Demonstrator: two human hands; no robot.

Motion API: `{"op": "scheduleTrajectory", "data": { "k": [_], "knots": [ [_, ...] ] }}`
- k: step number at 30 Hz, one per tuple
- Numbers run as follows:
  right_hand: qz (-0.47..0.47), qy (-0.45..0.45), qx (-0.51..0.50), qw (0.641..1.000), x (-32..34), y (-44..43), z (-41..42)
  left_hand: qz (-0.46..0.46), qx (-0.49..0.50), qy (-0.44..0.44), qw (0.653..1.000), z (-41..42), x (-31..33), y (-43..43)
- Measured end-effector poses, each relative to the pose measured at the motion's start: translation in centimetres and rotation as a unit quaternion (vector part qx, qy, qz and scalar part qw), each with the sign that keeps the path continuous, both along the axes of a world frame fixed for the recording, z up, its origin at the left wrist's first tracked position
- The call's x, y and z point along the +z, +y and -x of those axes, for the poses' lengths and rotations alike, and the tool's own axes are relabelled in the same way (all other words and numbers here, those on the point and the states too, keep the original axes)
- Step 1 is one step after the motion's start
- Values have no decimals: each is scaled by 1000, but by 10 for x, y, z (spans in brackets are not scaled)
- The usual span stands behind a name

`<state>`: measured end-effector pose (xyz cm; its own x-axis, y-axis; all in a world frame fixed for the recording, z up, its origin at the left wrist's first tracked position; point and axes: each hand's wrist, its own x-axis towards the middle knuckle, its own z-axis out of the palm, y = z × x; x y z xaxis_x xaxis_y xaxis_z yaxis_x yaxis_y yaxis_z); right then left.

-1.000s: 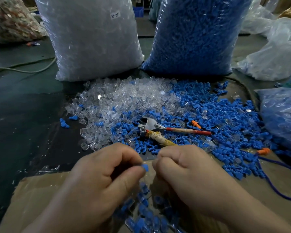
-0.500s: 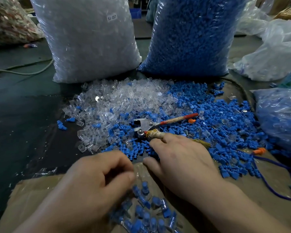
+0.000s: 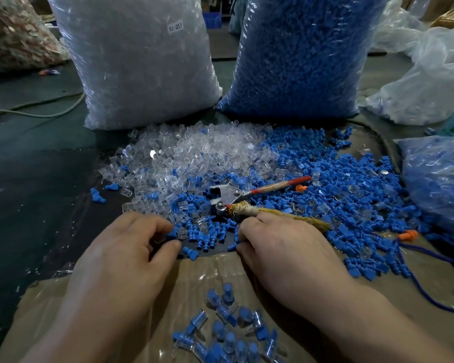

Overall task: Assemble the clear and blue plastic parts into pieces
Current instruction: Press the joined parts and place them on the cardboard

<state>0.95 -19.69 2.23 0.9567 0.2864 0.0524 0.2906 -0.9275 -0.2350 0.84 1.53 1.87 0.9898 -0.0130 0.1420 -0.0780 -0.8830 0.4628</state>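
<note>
One wide-angle view looks from the person's head, forward and down. The mixed heap of loose clear and blue plastic parts (image 3: 220,158) lies in the centre. Nearer than the heap, the bare left hand (image 3: 126,258) and right hand (image 3: 286,252) are close to the lens. Behind the heap, a tall clear plastic sack of blue parts (image 3: 299,61) is cut by the top edge.
</note>
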Motion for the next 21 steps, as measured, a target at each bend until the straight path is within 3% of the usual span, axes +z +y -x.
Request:
{"op": "scheduleTrajectory", "data": {
  "k": [3, 7, 11, 16, 19, 21],
  "knots": [
    [-49, -11, -9, 999, -1, -3, -1, -14, -1, 2, 1000, 1, -1, -2],
    [-138, -11, -37, 990, 1, -7, 1, -49, 79, -11, 996, -4, 3, 2],
    [-224, 10, -57, 973, 1, -8, 4, -114, 68, 41, 990, -7, 0, -1],
    [-306, 96, -50, 946, 1, -4, 7, -33, 0, -9, 999, -6, -6, -7],
    [-428, 208, -56, 878, 2, 2, 10, 15, -29, -24, 999, -6, -9, -10],
    [-458, 224, -56, 859, 1, 5, 11, 48, -30, -38, 998, -7, -12, -10]
  ]
}}
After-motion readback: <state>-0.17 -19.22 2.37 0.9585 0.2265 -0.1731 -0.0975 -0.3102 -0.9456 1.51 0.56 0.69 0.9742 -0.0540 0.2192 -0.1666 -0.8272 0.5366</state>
